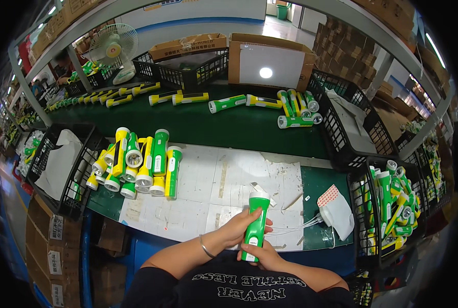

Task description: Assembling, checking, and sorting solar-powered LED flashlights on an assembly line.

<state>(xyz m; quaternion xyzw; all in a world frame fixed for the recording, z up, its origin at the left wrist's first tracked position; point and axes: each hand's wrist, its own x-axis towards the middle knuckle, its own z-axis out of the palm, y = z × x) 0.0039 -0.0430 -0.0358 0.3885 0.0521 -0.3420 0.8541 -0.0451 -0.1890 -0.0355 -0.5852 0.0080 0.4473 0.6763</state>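
Note:
A green flashlight (256, 226) with a white head points away from me over the front of the worktable. My left hand (238, 226) wraps round its body just below the head. At the tail end, my right hand (268, 256) grips it from the right, thumb over the lower body by a white patch. A bright round spot shows on a white sheet (257, 57) in an upright cardboard box across the table. Just beyond the flashlight head lies a small white piece (260, 188), partly hidden. Yellow and green flashlights (159, 152) are heaped to the left.
Black crates stand at both sides: one with torn paper (80, 174) at left, another (344, 138) at right, and one full of flashlights (393, 205) nearer. A white pouch (337, 215) with cables lies on the right. More flashlights (193, 98) line the green belt. A fan (113, 49) stands at back left.

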